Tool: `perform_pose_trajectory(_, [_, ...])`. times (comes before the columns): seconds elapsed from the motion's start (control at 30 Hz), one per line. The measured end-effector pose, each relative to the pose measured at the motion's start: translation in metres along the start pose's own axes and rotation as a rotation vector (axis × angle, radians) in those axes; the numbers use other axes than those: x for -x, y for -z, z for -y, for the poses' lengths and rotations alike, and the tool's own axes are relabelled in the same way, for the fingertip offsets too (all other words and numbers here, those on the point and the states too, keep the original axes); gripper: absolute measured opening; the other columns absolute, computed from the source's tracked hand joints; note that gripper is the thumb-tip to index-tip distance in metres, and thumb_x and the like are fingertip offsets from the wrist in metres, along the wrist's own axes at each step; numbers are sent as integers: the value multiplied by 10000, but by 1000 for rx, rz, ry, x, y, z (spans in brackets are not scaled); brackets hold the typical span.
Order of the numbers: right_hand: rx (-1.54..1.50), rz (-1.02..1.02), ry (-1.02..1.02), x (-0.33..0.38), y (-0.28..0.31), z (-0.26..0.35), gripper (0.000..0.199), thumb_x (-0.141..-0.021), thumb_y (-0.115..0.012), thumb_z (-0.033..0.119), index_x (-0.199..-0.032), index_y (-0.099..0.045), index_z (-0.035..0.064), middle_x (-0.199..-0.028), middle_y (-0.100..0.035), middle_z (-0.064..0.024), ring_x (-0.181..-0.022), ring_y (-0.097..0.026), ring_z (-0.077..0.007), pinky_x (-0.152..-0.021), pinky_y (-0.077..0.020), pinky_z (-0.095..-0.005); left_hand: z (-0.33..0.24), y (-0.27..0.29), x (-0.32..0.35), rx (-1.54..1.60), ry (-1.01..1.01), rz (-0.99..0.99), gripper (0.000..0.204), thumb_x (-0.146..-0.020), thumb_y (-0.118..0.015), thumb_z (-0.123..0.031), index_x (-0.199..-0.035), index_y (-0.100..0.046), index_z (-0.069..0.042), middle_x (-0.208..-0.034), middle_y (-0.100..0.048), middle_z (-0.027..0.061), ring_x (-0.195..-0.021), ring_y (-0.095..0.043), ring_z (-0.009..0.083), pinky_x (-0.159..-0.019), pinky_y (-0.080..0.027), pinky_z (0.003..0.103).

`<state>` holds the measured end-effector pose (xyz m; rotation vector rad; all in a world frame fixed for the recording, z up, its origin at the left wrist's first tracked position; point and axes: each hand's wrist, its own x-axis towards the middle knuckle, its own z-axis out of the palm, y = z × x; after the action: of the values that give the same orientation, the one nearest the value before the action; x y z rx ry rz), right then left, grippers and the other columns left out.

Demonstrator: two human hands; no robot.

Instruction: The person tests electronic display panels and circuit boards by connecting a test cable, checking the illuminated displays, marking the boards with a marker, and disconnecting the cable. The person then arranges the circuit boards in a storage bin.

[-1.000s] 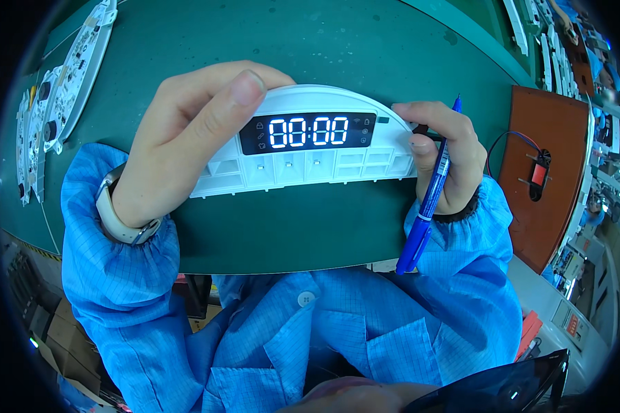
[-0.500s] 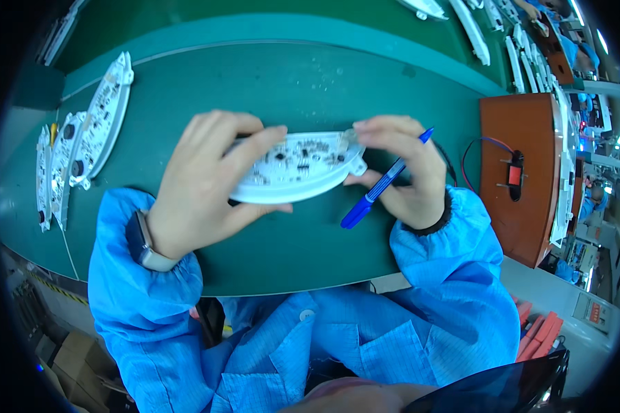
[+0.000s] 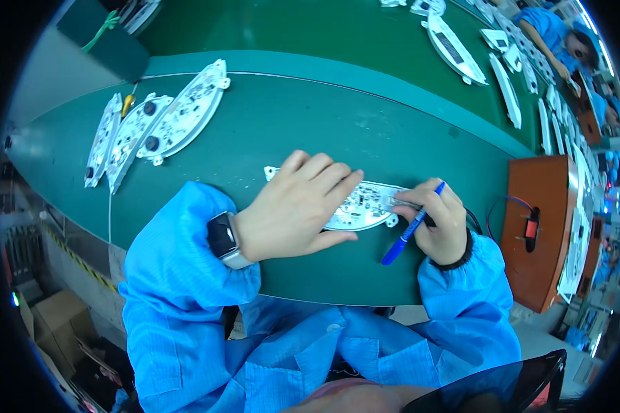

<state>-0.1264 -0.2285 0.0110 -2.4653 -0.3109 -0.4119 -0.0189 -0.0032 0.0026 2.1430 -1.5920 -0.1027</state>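
A curved white circuit board (image 3: 359, 206) dotted with small components lies low over the green table. My left hand (image 3: 297, 203) spans its left part, fingers bent over the top and thumb along the near edge; much of the board is hidden under this hand. At the board's right end, the fingertips of my right hand (image 3: 439, 219) pinch near a small part I cannot make out clearly. A blue marker pen (image 3: 406, 237) is tucked in that same hand, slanting with its thick end toward me.
Several similar boards (image 3: 186, 113) lie at the left, by a yellow-handled tool (image 3: 127, 104). A brown box (image 3: 541, 234) with a red switch stands at the right. Beyond the table's raised edge, more white parts (image 3: 455, 48) rest on a green surface. A co-worker (image 3: 554, 38) sits far right.
The board has come down from a tilted hold to lie flatter. My left hand has slid over its top. In the picture, both hands appear lower and farther right, and the view has shifted.
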Motion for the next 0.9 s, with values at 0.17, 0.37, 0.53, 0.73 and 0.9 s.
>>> perform_pose_trajectory(0.17, [11, 3, -73, 3, -4, 7, 214, -693, -755, -27, -865, -634, 14, -758, -587, -108, -687, -587, -258, -602, -460, -331, -1, 0, 0, 3, 1, 5, 690, -759, -704, -425, -1269, -517, 2, -1095, -547, 104, -972, -497, 246, -852, -368, 374])
perform_pose_trajectory(0.37, [77, -75, -20, 5, -7, 3, 260, -640, -762, -55, -855, -637, 24, -759, -565, -112, -698, -555, -265, -603, -443, -346, -3, 0, -5, 7, -17, -22, 694, -717, -737, -369, -1261, -527, 9, -1057, -555, 93, -905, -502, 255, -827, -375, 379])
perform_pose_trajectory(0.53, [-186, -398, -103, 5, 15, -6, 171, -803, -685, 9, -947, -591, 7, -844, -581, -99, -772, -555, -201, -692, -439, -310, -4, 2, -7, 27, -27, -4, 682, -711, -738, -350, -1237, -526, 28, -1041, -539, 89, -925, -487, 249, -841, -377, 377])
perform_pose_trajectory(0.73, [234, -349, -99, -2, 14, -33, 356, -943, -540, 262, -1197, -541, 12, -970, -634, -128, -889, -606, -259, -802, -469, -329, -4, 2, -9, 23, 15, 19, 754, -646, -782, -326, -1280, -527, -7, -1079, -553, 103, -907, -492, 277, -831, -387, 391])
perform_pose_trajectory(0.9, [-406, -65, -264, 7, 14, -23, 436, -972, -465, 356, -1169, -585, -14, -754, -616, -69, -601, -526, -93, -566, -415, -227, -5, 2, -11, 2, 36, 29, 779, -616, -801, -320, -1284, -532, -22, -1088, -556, 104, -910, -488, 282, -827, -395, 393])
